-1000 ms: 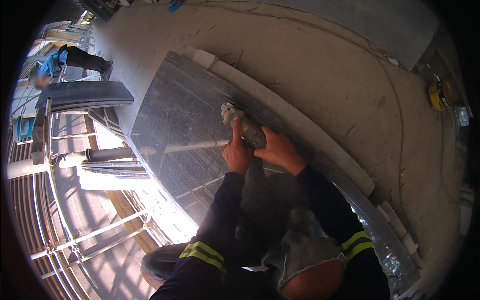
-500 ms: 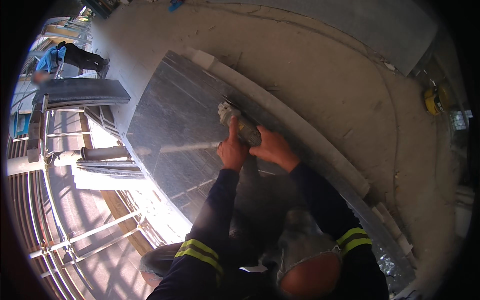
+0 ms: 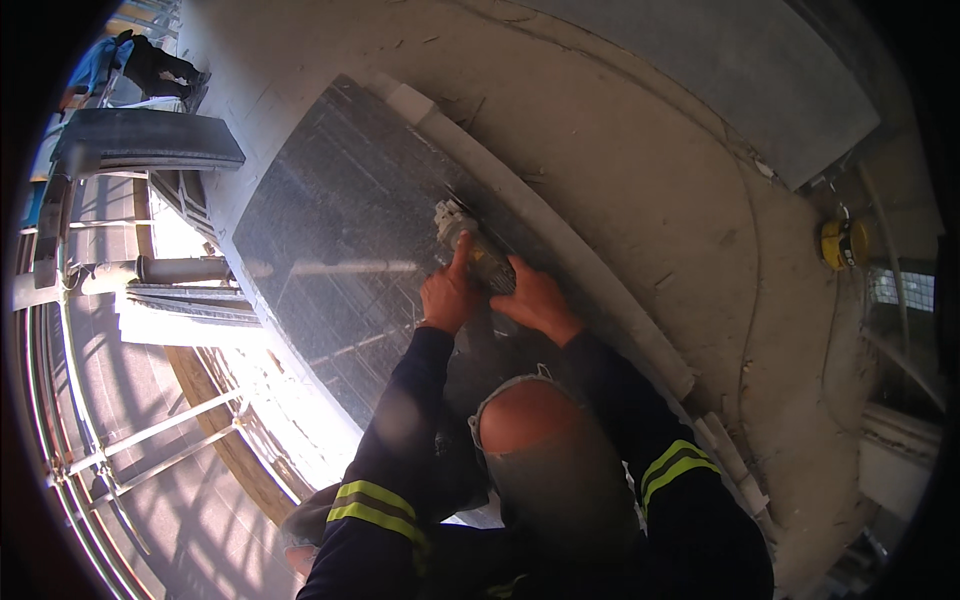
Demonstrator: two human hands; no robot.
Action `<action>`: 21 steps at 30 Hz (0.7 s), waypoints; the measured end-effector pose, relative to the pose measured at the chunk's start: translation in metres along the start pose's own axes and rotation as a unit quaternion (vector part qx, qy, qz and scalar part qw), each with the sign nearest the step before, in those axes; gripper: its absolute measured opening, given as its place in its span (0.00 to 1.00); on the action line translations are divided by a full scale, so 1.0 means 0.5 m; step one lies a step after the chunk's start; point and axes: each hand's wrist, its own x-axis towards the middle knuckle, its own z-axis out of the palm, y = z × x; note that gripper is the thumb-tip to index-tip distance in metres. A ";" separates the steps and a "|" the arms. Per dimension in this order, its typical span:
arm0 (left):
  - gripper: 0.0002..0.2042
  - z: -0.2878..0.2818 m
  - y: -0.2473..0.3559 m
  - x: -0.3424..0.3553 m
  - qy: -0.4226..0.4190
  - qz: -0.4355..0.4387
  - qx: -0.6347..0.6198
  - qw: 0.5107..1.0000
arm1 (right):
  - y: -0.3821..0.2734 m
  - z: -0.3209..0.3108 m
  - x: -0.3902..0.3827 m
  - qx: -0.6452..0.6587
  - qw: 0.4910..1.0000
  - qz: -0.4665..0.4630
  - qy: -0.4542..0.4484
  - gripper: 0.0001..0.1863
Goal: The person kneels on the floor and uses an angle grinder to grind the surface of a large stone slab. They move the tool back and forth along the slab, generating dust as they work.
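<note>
An angle grinder (image 3: 486,262) with a grey head and a dark body lies over a large dark polished slab (image 3: 335,190). My right hand (image 3: 538,300) is wrapped round the rear of its body. Against the left side of the body, my left hand (image 3: 450,296) grips it, with the index finger stretched toward the grinder's head. The thin disc edge shows just beyond the head, close to the slab's surface. Whether the disc touches the slab, I cannot tell.
Under the slab's right side runs a pale strip (image 3: 560,220). Another grey slab (image 3: 740,80) lies far right, near a yellow round container (image 3: 843,243). Scaffold poles (image 3: 160,455) stand at a drop on the left. A person in dark trousers (image 3: 155,75) is at far left.
The view has shifted, moving the slab's near parts and the scaffold leftward in the picture. My bare knee has come up nearer my hands. Both hands keep their hold on the grinder.
</note>
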 end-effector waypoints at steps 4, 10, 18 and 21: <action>0.49 -0.043 -0.015 0.013 -0.061 0.024 -0.011 0.998 | 0.003 0.004 0.004 0.013 1.000 0.002 -0.003 0.51; 0.48 -0.053 -0.019 0.010 -0.089 0.013 -0.020 0.996 | 0.011 0.009 0.009 0.013 1.000 0.013 -0.011 0.53; 0.46 -0.026 -0.024 0.015 -0.048 0.015 -0.064 0.997 | 0.029 0.041 0.045 0.034 0.999 -0.025 0.023 0.54; 0.46 -0.016 -0.015 0.015 -0.037 -0.020 -0.043 0.998 | 0.029 0.040 0.049 0.048 0.999 -0.019 0.016 0.54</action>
